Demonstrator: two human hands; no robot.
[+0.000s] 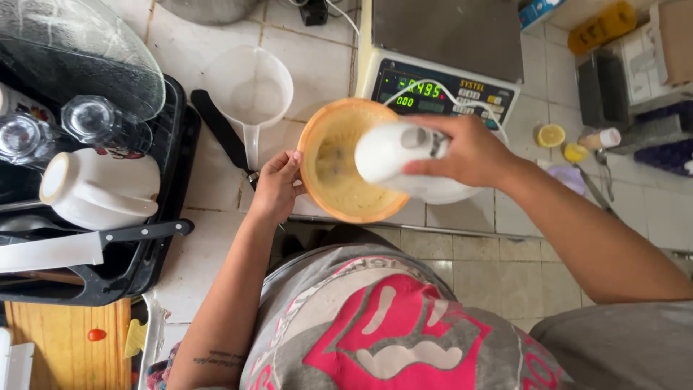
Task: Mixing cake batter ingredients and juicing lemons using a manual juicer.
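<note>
An orange bowl (346, 162) is sitting near the front edge of a white tiled counter (209, 188), close to the middle of the view, with pale batter lying inside it. The left hand (278, 186) is pressing against the bowl's rim at about nine o'clock, fingers curled loosely around the outer wall rather than clamped tight. The right hand (469, 152) is wrapping fully around the handle of a white hand mixer (404, 160), which is hanging over the bowl's three o'clock side and hiding that part of the rim (the beaters are showing only dimly down in the batter). Its white cord (447, 97) is looping up toward twelve o'clock, crossing the front of a digital scale (447, 50) that is standing just behind the bowl.

At ten o'clock from the bowl a clear measuring jug (249, 90) is resting on the tiles, with a black handle (220, 130) lying just beside it and running down toward the left hand. Farther out at nine o'clock a black dish rack (155, 253) is holding a white mug (101, 188), upturned glasses (90, 119), a glass platter (72, 50) and a large knife (79, 245). Out at three o'clock, well apart from the bowl, a halved lemon (551, 135) is lying near a spoon (603, 162).
</note>
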